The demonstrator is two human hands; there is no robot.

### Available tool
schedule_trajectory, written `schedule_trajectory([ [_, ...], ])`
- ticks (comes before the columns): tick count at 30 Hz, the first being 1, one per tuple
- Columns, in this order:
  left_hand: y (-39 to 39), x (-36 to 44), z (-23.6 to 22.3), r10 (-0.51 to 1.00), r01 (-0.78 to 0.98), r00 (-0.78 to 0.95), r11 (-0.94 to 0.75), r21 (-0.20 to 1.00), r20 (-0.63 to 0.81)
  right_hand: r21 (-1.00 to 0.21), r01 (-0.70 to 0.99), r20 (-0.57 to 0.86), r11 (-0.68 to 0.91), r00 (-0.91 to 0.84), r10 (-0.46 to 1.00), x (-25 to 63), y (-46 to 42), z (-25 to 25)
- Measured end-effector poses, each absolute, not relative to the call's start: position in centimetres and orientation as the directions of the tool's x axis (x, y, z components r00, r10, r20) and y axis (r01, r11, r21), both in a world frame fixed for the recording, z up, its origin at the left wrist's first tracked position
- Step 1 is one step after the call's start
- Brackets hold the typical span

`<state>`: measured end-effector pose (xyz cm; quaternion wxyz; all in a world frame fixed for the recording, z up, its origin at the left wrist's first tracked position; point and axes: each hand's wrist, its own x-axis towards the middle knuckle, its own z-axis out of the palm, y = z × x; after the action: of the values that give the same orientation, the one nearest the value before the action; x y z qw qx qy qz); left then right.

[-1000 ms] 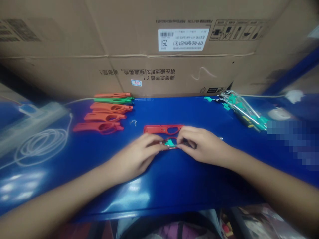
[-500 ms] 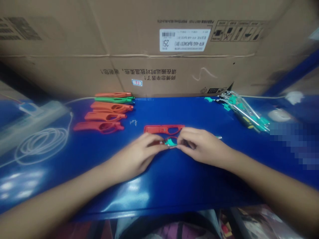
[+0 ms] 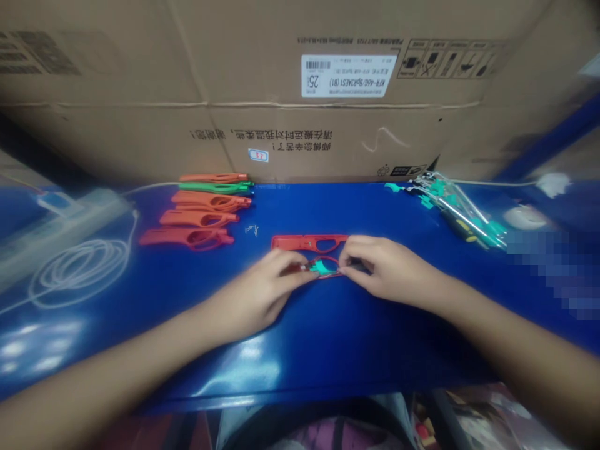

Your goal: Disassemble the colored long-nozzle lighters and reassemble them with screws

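Note:
Both my hands work over a red plastic lighter half-shell [image 3: 330, 258] on the blue table. A green trigger piece [image 3: 321, 267] lies in its loop. My left hand [image 3: 268, 289] is closed around the shell's left end, thumb and fingertips by the green trigger. My right hand [image 3: 385, 267] pinches at the shell's right side, just right of the trigger; its fingers hide what lies under them. Directly behind, the matching red half-shell [image 3: 295, 242] lies flat, its right tip hidden by my right hand.
Orange, red and green lighter shells [image 3: 197, 218] lie in a row at the left. Small metal bits [image 3: 252, 230] lie beside them. At the right is a pile of metal tubes with green triggers [image 3: 445, 200]. A white cable coil [image 3: 79, 272] and a cardboard box [image 3: 225, 75] border the area.
My right hand has shifted slightly right along the shell, uncovering more of its loop and the green trigger. A small metal tip beyond my right hand no longer shows. My left hand stays put.

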<state>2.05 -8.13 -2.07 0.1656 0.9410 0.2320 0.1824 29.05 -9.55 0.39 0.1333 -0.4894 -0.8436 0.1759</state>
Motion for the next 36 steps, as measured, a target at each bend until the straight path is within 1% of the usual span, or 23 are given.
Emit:
schedule_trajectory([
  [2, -8.2, 2.0, -2.1, 0.495, 0.375, 0.829, -0.838, 0.397, 0.262, -0.459, 0.757, 0.099, 0.465, -0.476, 0.874, 29.0, -9.4, 0.3],
  [4, -8.2, 2.0, -2.1, 0.498, 0.377, 0.828, -0.835, 0.401, 0.257, -0.49, 0.724, 0.186, 0.486, -0.458, 0.869, 29.2, -9.1, 0.0],
  [5, -8.2, 2.0, -2.1, 0.5, 0.379, 0.828, -0.833, 0.402, 0.255, -0.487, 0.712, 0.231, 0.506, -0.454, 0.861, 29.4, -8.9, -0.2],
  [7, -8.3, 2.0, -2.1, 0.503, 0.384, 0.829, -0.83, 0.405, 0.245, -0.435, 0.712, 0.287, 0.552, -0.471, 0.834, 29.7, -8.4, -0.7],
  [9, -8.3, 1.9, -2.1, 0.499, 0.382, 0.834, -0.83, 0.406, 0.236, -0.363, 0.726, 0.29, 0.584, -0.508, 0.811, 30.1, -7.9, -1.2],
  [10, -8.3, 1.9, -2.0, 0.497, 0.381, 0.836, -0.831, 0.406, 0.234, -0.345, 0.732, 0.284, 0.587, -0.515, 0.809, 30.2, -7.7, -1.4],
  [16, -8.2, 1.8, -1.9, 0.491, 0.376, 0.84, -0.834, 0.405, 0.232, -0.416, 0.748, 0.23, 0.517, -0.463, 0.856, 30.1, -7.5, -1.5],
  [19, -8.2, 1.9, -1.7, 0.492, 0.378, 0.841, -0.831, 0.408, 0.223, -0.442, 0.74, 0.218, 0.507, -0.46, 0.861, 29.8, -7.8, -1.2],
  [24, -8.3, 2.0, -1.8, 0.498, 0.375, 0.839, -0.82, 0.431, 0.219, -0.431, 0.741, 0.216, 0.516, -0.47, 0.856, 29.5, -8.1, -1.1],
  [27, -8.2, 2.1, -1.8, 0.499, 0.373, 0.838, -0.819, 0.435, 0.222, -0.435, 0.736, 0.24, 0.519, -0.46, 0.855, 29.4, -8.2, -1.0],
  [30, -8.3, 2.1, -1.8, 0.498, 0.374, 0.838, -0.821, 0.432, 0.222, -0.482, 0.731, 0.306, 0.484, -0.377, 0.874, 29.1, -8.5, -0.9],
  [32, -8.3, 2.0, -1.7, 0.486, 0.359, 0.84, -0.83, 0.427, 0.24, -0.547, 0.713, 0.354, 0.439, -0.279, 0.893, 28.9, -8.6, -0.7],
  [34, -8.2, 1.9, -1.6, 0.473, 0.339, 0.828, -0.85, 0.404, 0.3, -0.632, 0.668, 0.379, 0.394, -0.178, 0.908, 28.8, -8.7, -0.4],
  [36, -7.9, 1.6, -1.3, 0.466, 0.345, 0.792, -0.875, 0.339, 0.396, -0.726, 0.591, 0.36, 0.352, -0.109, 0.927, 28.7, -8.7, -0.2],
])
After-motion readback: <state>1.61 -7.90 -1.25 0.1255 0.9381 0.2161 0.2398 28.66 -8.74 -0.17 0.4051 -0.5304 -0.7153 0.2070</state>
